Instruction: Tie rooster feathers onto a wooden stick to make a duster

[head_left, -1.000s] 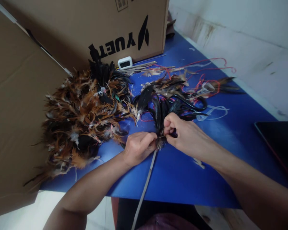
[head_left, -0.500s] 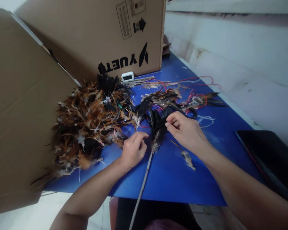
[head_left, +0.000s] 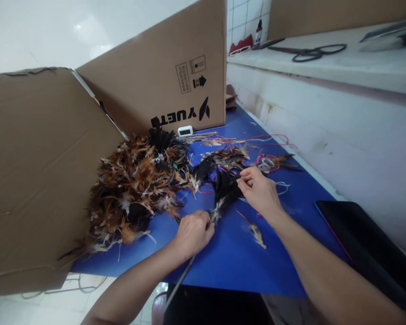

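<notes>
My left hand [head_left: 195,231] is closed round a thin pale stick [head_left: 182,276] just below a bunch of black feathers [head_left: 225,189]. Whitish quill ends gather where the bunch meets the stick. At the upper right of the bunch, the thumb and fingers of my right hand [head_left: 259,188] pinch the feather tips. Below that hand a small loose brown and white feather [head_left: 256,234] lies on the blue tabletop [head_left: 230,262]. The stick's lower end slants down past the table's front edge toward my lap.
Left is a big heap of brown and black feathers [head_left: 131,180]. Behind stand a cardboard box [head_left: 149,76], a small white digital display [head_left: 185,131] and thin sticks [head_left: 206,137]. Red string [head_left: 274,163] lies right, near a black tablet-like object [head_left: 365,243]. Scissors [head_left: 311,53] rest on the ledge.
My left hand has moved from beside the bunch onto the stick and closed on it. My right hand remains at the feather tips. The camera view has tilted upward, showing the ledge.
</notes>
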Motion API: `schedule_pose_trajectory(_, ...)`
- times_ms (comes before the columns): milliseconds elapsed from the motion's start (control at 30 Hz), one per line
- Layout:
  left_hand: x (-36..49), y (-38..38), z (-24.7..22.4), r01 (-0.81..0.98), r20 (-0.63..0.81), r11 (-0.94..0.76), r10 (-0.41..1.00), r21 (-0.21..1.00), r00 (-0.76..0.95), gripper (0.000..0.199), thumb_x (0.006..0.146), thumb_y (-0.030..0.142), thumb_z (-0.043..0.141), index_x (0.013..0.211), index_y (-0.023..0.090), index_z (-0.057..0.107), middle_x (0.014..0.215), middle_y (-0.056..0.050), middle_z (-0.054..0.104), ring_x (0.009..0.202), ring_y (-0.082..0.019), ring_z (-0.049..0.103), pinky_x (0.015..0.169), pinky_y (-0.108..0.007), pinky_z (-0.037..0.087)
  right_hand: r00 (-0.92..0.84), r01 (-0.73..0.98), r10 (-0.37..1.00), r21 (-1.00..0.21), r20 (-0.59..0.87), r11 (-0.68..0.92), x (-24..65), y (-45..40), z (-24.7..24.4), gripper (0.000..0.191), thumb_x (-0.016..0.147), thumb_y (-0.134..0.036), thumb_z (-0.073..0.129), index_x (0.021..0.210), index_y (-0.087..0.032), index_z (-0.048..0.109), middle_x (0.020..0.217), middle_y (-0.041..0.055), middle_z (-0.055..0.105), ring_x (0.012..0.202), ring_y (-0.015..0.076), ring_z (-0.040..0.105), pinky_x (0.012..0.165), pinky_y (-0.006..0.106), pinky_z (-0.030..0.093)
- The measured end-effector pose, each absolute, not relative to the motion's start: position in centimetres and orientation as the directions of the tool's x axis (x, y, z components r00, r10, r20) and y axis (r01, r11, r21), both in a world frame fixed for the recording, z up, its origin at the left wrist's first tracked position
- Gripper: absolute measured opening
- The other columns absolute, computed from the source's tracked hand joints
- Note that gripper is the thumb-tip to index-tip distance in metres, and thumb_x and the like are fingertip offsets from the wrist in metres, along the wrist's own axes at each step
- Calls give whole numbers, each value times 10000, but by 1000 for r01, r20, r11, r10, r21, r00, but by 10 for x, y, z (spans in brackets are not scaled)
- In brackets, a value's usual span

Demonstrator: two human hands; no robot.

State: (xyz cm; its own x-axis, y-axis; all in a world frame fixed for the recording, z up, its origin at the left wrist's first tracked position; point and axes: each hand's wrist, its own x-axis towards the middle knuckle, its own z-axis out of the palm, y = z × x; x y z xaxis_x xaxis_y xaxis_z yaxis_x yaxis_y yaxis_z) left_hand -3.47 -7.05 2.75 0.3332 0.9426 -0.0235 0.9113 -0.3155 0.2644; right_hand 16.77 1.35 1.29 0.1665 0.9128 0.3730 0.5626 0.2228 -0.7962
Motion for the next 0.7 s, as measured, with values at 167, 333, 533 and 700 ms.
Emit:
schedule_pose_trajectory(167, -48, -66, 36, 694, -15, -130, 980, 709, 199, 239, 846, 354, 466, 701, 174, 526, 592, 11, 545, 557, -105, 488, 560, -229, 339, 341, 422, 854, -876, 393, 234, 169, 12, 26, 160, 754, -314, 578, 871, -208, 548, 737, 5, 624, 582, 142, 595, 598, 277, 472)
schedule_pose_trajectory(333, -57, -51, 49, 90, -191, 180, 973, 980, 133, 343, 783, 499, 544, 727, 163, 502, 546, 36, 490, 416, -56, 367, 407, -186, 246, 416, 324, 832, -915, 367, 241, 170, 12, 29, 207, 776, -382, 569, 880, -202, 559, 711, 6, 617, 607, 150, 589, 602, 284, 461)
schedule_pose_trajectory(533, -55, -33, 49, -278, -128, 143, 989, 950, 72, 348, 758, 486, 601, 790, 148, 522, 637, 26, 489, 454, -36, 373, 385, -153, 206, -219, 96, 970, -987, 109, 132, 140, -14, 25, 210, 742, -344, 623, 851, -181, 547, 590, -42, 536, 489, 89, 485, 481, 213, 375)
schedule_pose_trajectory(700, -48, -24, 41, -330, -84, 78, 996, 941, -4, 329, 763, 462, 611, 786, 146, 522, 654, 23, 491, 470, -35, 377, 392, -149, 223, -660, 53, 749, -998, -57, -30, 113, -46, 25, 289, 805, -404, 570, 959, -160, 556, 742, -5, 591, 434, 33, 434, 434, 188, 318)
